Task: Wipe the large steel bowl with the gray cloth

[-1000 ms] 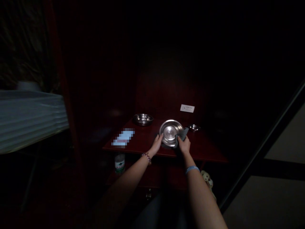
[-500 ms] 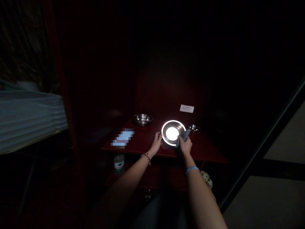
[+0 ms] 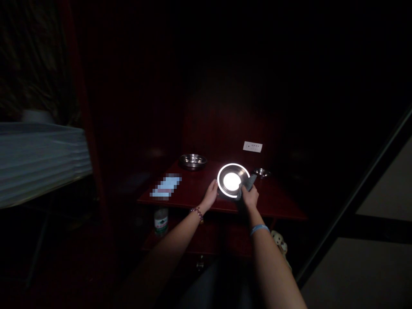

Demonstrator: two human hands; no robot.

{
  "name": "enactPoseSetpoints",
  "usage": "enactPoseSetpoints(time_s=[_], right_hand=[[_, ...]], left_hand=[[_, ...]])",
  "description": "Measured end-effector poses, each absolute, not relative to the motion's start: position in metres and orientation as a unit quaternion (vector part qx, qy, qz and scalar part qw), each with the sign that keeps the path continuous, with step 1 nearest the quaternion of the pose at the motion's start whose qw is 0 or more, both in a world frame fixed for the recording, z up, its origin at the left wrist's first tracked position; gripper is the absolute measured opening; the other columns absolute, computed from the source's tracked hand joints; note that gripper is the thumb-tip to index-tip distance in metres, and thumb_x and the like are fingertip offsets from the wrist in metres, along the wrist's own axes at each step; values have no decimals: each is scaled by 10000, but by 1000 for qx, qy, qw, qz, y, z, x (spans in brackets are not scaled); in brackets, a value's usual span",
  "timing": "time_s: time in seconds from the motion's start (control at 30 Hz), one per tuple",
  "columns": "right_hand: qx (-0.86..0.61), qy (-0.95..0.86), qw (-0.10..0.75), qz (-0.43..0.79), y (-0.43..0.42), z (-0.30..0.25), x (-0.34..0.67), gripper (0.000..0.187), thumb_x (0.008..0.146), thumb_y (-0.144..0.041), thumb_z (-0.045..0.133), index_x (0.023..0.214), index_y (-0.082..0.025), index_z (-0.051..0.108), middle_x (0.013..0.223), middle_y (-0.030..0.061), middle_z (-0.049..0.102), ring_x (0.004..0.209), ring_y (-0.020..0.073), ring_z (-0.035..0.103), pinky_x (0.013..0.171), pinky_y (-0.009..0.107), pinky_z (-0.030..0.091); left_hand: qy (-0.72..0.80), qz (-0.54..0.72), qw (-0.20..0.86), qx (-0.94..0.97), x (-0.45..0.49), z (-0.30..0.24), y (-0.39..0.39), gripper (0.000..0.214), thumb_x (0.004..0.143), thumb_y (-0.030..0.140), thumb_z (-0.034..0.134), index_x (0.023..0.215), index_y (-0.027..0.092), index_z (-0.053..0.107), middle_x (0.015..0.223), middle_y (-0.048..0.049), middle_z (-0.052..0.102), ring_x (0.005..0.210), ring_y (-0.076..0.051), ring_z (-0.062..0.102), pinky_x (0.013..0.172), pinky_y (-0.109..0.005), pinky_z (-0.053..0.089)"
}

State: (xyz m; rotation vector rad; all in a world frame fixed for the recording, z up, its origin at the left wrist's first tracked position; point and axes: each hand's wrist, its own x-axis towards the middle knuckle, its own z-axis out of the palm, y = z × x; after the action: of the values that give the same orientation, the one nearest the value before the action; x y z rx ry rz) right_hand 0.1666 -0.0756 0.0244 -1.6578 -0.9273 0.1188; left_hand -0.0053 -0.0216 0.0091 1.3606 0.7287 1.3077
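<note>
A round, shallow stainless-steel plate [image 3: 221, 187], glaring with reflected light, is tilted toward me above the dark red shelf [image 3: 193, 189]. My left hand [image 3: 210, 194] grips its left edge; the fingertips are partly hidden behind the rim. In my right hand [image 3: 250, 196] is a grey cloth [image 3: 249, 183], pressed against the plate's lower right rim. Behind and to the left, a stack of steel dishes [image 3: 192, 162] rests on the shelf. A smaller shiny metal dish [image 3: 262, 173] sits at the right, just beyond my right hand.
A blurred-out pale blue rectangle [image 3: 166, 186] lies at the shelf's left. Below stand a bottle with a green label [image 3: 161, 222] and a spotted plush-like object [image 3: 279, 241]. A white socket plate [image 3: 252, 146] is on the back wall. Pale ridged panels [image 3: 41, 159] jut in at far left.
The plate has shifted very slightly left and down, and my right hand with the cloth has moved a little the same way. My left hand still holds the edge.
</note>
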Motion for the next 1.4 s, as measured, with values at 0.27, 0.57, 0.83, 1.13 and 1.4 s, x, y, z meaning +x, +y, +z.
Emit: enactPoseSetpoints(time_s=[0.27, 0.57, 0.83, 1.13, 1.4], right_hand=[[-712, -395, 578, 62, -76, 25, 169, 423, 775, -376, 614, 1120, -141, 684, 1013, 121, 734, 992, 285, 681, 891, 351, 521], [-711, -395, 579, 57, -76, 22, 172, 417, 778, -360, 624, 1112, -120, 696, 1021, 148, 733, 980, 305, 683, 876, 368, 522], [-733, -397, 549, 61, -77, 26, 170, 446, 802, -343, 608, 1171, -102, 671, 1056, 149, 728, 1008, 277, 679, 886, 325, 513], [-735, -414, 533, 62, -78, 26, 166, 438, 813, -306, 612, 1179, -72, 668, 1068, 180, 720, 1007, 279, 682, 872, 316, 514], [-729, -418, 541, 43, -80, 24, 172, 423, 801, -282, 618, 1172, -87, 671, 1044, 165, 731, 982, 264, 689, 860, 301, 517]], left_hand=[[319, 538, 502, 598, -8, 13, -27, 351, 926, 486, 432, 1008, 201, 621, 1048, -92, 655, 1054, -260, 601, 926, -407, 511], [283, 548, 481, 623, -6, 7, -19, 308, 919, 473, 445, 846, 205, 578, 827, -42, 600, 823, -180, 577, 787, -307, 499], [257, 571, 447, 639, -7, 9, -20, 287, 931, 403, 448, 752, 189, 519, 660, 16, 488, 629, -126, 452, 620, -253, 396], [270, 587, 412, 642, -6, 8, -19, 306, 941, 402, 414, 742, 190, 505, 658, 30, 478, 624, -115, 440, 622, -222, 382], [270, 576, 401, 659, -5, 2, -11, 307, 916, 416, 433, 712, 195, 491, 633, 37, 459, 621, -118, 439, 623, -225, 375]])
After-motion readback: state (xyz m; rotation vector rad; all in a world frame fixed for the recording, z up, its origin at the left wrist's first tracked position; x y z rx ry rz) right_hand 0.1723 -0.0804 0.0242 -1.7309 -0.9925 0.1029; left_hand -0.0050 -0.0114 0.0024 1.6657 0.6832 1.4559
